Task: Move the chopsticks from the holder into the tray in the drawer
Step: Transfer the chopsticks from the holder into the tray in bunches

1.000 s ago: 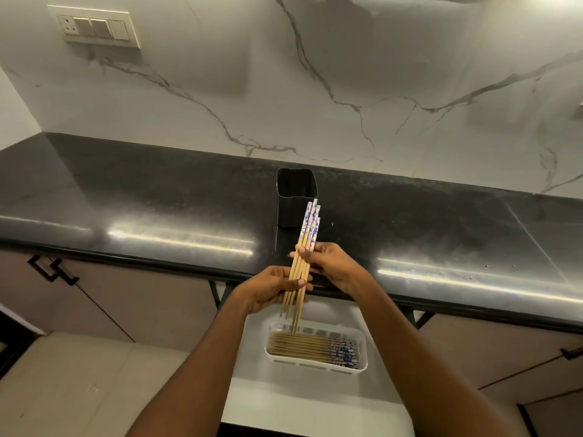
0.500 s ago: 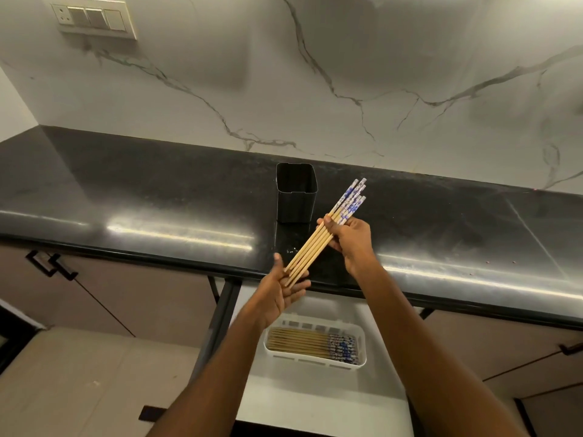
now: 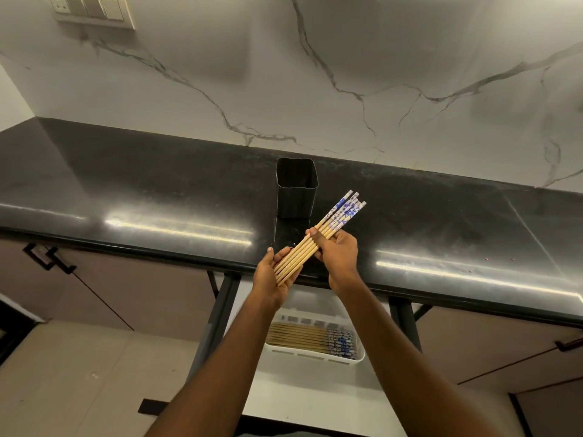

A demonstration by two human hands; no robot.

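I see the white marble wall (image 3: 347,74) first, grey-veined, filling everything beyond the hands. Below it runs the black countertop (image 3: 157,190), glossy and streaked with reflected light. Its front edge passes just under both hands in my view. Brown cabinet fronts (image 3: 132,288) sit beneath it on either side of the arms, and pale floor (image 3: 79,373) shows left of the left forearm.

Between and below the forearms is the open white drawer (image 3: 299,392). In it, directly under the hands, sits the white tray (image 3: 315,358), with other chopsticks (image 3: 299,337) lying flat in a row, patterned ends on the right-hand side. The black holder (image 3: 296,190) stands upright on the counter just beyond the hands. A switch plate (image 3: 91,9) is on the wall far up and left of the left hand.

The chopsticks (image 3: 315,244) are held in the air, slanted between both hands. The left hand (image 3: 268,279) is spread fairly flat, thumb up, with the plain wooden ends lying across its palm and fingers. The right hand (image 3: 339,253) pinches the bundle higher up, thumb on top and fingers beneath. The blue-and-white ends jut past it, beside the holder.
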